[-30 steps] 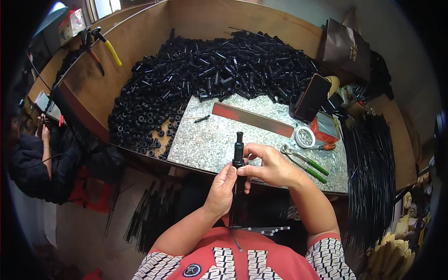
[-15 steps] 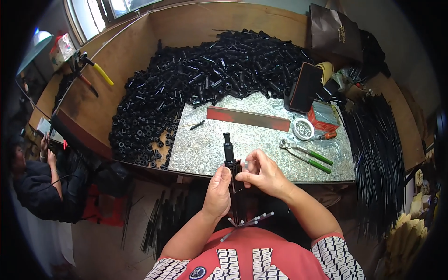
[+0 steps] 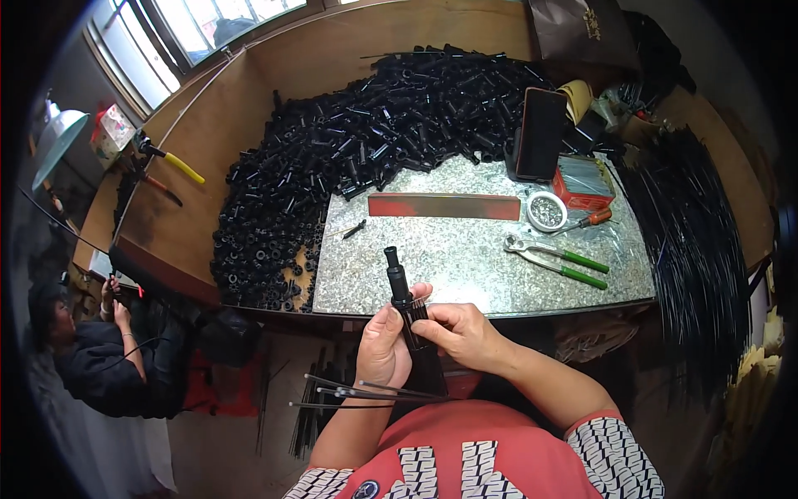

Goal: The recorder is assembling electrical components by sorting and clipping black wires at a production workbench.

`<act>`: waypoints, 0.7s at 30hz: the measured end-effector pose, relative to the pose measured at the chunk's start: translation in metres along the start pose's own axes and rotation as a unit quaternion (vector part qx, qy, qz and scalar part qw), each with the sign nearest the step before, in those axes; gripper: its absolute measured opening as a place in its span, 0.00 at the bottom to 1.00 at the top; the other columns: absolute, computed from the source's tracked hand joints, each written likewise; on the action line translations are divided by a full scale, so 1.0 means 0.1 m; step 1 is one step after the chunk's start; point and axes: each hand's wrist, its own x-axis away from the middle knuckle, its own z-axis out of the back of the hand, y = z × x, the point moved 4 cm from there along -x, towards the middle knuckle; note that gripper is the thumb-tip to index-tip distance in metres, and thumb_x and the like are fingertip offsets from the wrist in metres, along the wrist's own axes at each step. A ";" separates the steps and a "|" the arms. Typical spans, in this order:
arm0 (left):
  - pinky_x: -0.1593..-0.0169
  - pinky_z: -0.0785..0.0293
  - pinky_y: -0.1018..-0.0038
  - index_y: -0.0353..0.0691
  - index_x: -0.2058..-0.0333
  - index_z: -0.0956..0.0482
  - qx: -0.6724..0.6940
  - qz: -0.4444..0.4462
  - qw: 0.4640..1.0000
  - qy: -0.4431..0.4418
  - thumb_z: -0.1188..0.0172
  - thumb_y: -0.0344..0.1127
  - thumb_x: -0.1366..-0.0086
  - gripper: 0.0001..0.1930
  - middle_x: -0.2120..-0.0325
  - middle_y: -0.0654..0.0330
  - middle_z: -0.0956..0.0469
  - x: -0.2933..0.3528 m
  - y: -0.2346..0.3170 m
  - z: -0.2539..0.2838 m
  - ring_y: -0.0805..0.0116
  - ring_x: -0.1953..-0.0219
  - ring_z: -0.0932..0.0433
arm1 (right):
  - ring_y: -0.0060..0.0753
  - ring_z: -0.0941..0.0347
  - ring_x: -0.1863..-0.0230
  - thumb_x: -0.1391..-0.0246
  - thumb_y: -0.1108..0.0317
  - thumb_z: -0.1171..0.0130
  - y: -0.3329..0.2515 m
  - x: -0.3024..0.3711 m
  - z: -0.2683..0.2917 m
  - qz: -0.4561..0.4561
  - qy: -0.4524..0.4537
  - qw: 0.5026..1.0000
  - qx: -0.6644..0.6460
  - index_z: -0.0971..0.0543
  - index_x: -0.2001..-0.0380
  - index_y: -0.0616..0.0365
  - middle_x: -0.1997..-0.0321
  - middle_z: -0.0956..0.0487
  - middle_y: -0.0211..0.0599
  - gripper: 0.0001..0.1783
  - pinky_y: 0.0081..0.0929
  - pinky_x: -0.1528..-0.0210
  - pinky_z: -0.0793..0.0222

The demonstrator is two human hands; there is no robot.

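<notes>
Just past the near edge of the worktop, my left hand is wrapped round what looks like a black umbrella frame. A stepped black plastic end points up and away from me. Thin black ribs with pale tips fan out leftward near my lap, over my left forearm. My right hand is closed against the frame's right side, thumb and fingers pinching at the thin ribs beside the collar. Exactly what those fingertips hold is partly hidden.
Behind the speckled worktop rises a heap of black plastic parts. On it lie a red-brown bar, green-handled pincers, a white dish and a screwdriver. Black rods hang at right. Another person sits at far left.
The frame has tilted and shifted slightly left. Its pale-tipped ribs have swung to the left over my forearm. My right hand has come down and closed on the frame's side.
</notes>
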 end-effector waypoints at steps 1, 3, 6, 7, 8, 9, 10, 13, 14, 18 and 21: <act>0.38 0.38 0.63 0.26 0.45 0.35 -0.003 0.002 1.000 0.000 0.48 0.41 0.32 0.25 0.43 0.43 0.34 0.00 0.00 0.02 0.56 0.42 0.33 | 0.16 0.33 0.81 0.40 0.62 0.46 0.00 0.00 0.00 0.001 0.001 1.000 -0.003 0.23 0.74 0.60 0.83 0.28 0.27 0.14 0.20 0.78 0.38; 0.37 0.39 0.61 0.27 0.46 0.33 0.036 0.013 0.999 -0.017 0.47 0.40 0.33 0.23 0.43 0.41 0.35 -0.02 -0.01 0.04 0.54 0.40 0.35 | 0.17 0.31 0.81 0.39 0.61 0.47 0.04 0.00 0.00 -0.027 -0.014 0.999 -0.025 0.23 0.73 0.60 0.81 0.27 0.27 0.14 0.19 0.77 0.36; 0.43 0.31 0.65 0.27 0.47 0.32 0.040 0.025 0.998 -0.037 0.47 0.39 0.32 0.22 0.43 0.46 0.34 -0.03 0.04 0.00 0.60 0.47 0.27 | 0.18 0.32 0.82 0.39 0.58 0.47 0.06 -0.01 0.00 -0.034 -0.016 0.998 -0.053 0.22 0.71 0.61 0.82 0.29 0.27 0.16 0.20 0.79 0.35; 0.43 0.30 0.65 0.28 0.46 0.33 0.031 0.024 0.998 -0.053 0.49 0.38 0.31 0.21 0.42 0.46 0.34 -0.04 0.04 0.01 0.59 0.47 0.27 | 0.18 0.32 0.82 0.39 0.58 0.47 0.07 -0.02 0.01 -0.034 -0.013 0.998 -0.054 0.22 0.71 0.61 0.82 0.29 0.27 0.16 0.20 0.79 0.35; 0.43 0.30 0.65 0.28 0.46 0.33 0.031 0.026 0.998 -0.054 0.49 0.38 0.31 0.21 0.42 0.46 0.34 -0.04 0.03 0.02 0.59 0.47 0.27 | 0.18 0.33 0.82 0.38 0.57 0.48 0.07 -0.03 0.01 -0.030 -0.026 0.998 -0.058 0.23 0.71 0.61 0.81 0.29 0.27 0.17 0.19 0.79 0.35; 0.42 0.31 0.65 0.28 0.46 0.33 0.026 0.023 0.998 -0.058 0.50 0.38 0.31 0.21 0.41 0.46 0.35 -0.04 0.03 0.02 0.59 0.46 0.28 | 0.18 0.33 0.82 0.38 0.56 0.49 0.08 -0.03 0.01 -0.027 -0.038 0.997 -0.062 0.23 0.71 0.60 0.81 0.29 0.26 0.18 0.19 0.79 0.36; 0.41 0.32 0.65 0.28 0.45 0.33 0.022 0.019 0.998 -0.061 0.52 0.39 0.30 0.21 0.41 0.45 0.35 -0.04 0.04 0.02 0.58 0.45 0.28 | 0.18 0.33 0.82 0.38 0.56 0.49 0.09 -0.04 0.02 -0.027 -0.036 0.997 -0.063 0.23 0.71 0.60 0.81 0.29 0.26 0.18 0.19 0.79 0.36; 0.39 0.35 0.64 0.28 0.47 0.30 0.042 0.029 0.996 -0.076 0.54 0.38 0.31 0.20 0.39 0.44 0.38 -0.05 0.04 0.05 0.56 0.41 0.32 | 0.17 0.33 0.81 0.38 0.55 0.49 0.13 -0.05 0.01 -0.027 -0.064 0.994 -0.087 0.24 0.72 0.60 0.79 0.29 0.26 0.18 0.19 0.78 0.35; 0.38 0.36 0.63 0.28 0.48 0.29 0.077 0.043 0.993 -0.081 0.54 0.37 0.31 0.20 0.39 0.43 0.40 -0.06 0.02 0.08 0.56 0.40 0.33 | 0.17 0.33 0.81 0.38 0.55 0.49 0.14 -0.05 0.02 -0.020 -0.068 0.994 -0.082 0.24 0.72 0.60 0.79 0.29 0.26 0.18 0.19 0.78 0.35; 0.37 0.37 0.62 0.30 0.49 0.27 0.045 0.022 0.997 -0.056 0.55 0.35 0.32 0.19 0.37 0.42 0.42 -0.01 0.04 0.09 0.54 0.39 0.35 | 0.18 0.32 0.80 0.38 0.55 0.49 0.11 -0.07 -0.02 0.010 -0.072 0.994 -0.076 0.24 0.73 0.59 0.78 0.30 0.27 0.19 0.21 0.77 0.35; 0.36 0.39 0.61 0.31 0.50 0.26 0.035 0.019 0.996 -0.077 0.52 0.34 0.34 0.17 0.39 0.42 0.39 -0.01 0.09 0.06 0.53 0.37 0.38 | 0.18 0.33 0.80 0.38 0.55 0.49 0.06 -0.08 -0.03 0.024 -0.089 0.993 -0.069 0.24 0.73 0.60 0.79 0.30 0.27 0.19 0.21 0.77 0.36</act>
